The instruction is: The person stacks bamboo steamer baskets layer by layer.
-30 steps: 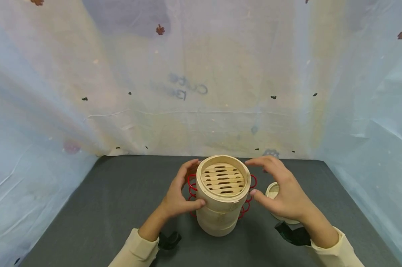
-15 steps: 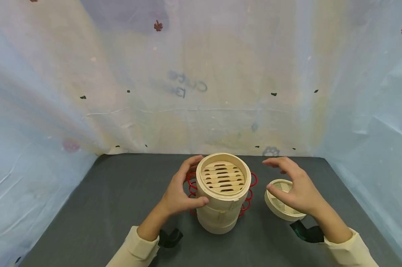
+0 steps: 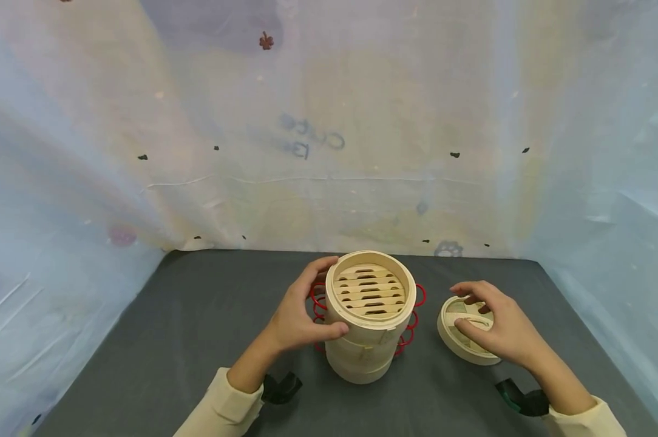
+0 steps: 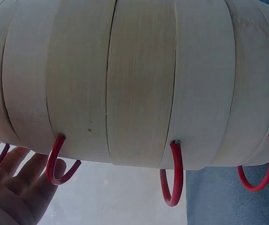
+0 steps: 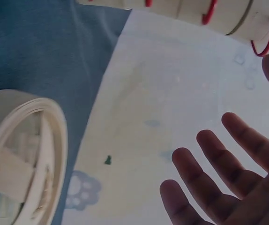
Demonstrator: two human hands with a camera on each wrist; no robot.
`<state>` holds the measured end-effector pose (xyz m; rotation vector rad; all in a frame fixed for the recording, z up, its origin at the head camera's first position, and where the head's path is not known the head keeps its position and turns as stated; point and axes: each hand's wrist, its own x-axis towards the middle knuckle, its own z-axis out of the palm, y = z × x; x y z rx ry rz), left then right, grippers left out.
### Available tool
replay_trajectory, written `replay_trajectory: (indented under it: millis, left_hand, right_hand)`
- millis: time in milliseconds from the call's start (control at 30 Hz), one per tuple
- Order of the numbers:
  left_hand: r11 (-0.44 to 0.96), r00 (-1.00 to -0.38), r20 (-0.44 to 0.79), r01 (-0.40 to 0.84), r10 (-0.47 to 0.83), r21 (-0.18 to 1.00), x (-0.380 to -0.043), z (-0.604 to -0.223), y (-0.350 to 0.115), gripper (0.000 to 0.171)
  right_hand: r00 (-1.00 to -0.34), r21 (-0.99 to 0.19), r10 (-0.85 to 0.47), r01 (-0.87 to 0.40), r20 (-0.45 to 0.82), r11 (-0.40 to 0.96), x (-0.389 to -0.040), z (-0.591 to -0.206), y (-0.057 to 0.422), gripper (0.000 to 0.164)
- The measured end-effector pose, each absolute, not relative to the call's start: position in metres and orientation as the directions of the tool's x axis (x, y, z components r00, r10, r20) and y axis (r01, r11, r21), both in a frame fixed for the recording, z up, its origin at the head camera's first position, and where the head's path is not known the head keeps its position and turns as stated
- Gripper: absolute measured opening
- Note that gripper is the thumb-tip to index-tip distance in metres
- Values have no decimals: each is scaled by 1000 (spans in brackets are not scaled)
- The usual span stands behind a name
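Note:
A tall stack of bamboo steamer baskets (image 3: 362,352) stands mid-table, its slatted top tier uncovered. Red rings (image 4: 174,173) line its sides. My left hand (image 3: 298,318) holds the stack from the left, thumb in front and fingers around the back; its fingertips sit by the wall in the left wrist view. To the right lies the round bamboo steamer lid (image 3: 460,352) with a strip handle across its top. Over this lid hovers my right hand (image 3: 506,325), thumb and fingers spread apart with nothing held between them, as the right wrist view also shows.
The dark grey tabletop (image 3: 214,340) extends around the stack and the lid. A pale printed curtain (image 3: 329,206) rises behind the table's back edge and along both sides. Each wrist wears a black band (image 3: 520,400).
My right hand has moved away from the stack, rightward and down to the lid, uncovering more of it at first. The left hand keeps its place on the stack.

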<state>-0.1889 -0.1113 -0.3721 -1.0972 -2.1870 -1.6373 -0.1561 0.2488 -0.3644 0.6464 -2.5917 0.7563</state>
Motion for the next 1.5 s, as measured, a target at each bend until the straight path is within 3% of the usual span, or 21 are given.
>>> replay_trajectory:
  millis: [667,1133,1500]
  left_hand:
    - [126,-712,557,658,428,743,-186,-372,-108,92]
    - [149,-729,537,642,425,752,-186,-372,-105,94]
    - [139,-704,577,675,414,724,-189,-375,-106,91]
  right_hand:
    - [-889,-472,-250,-421,383,775,-142,-404,274,40]
    - [-919,-466,-228,-363,321,807,-145,-428,282,35]
    - [-927,-441,-231,-347,295,828,-148,-438,282,36]
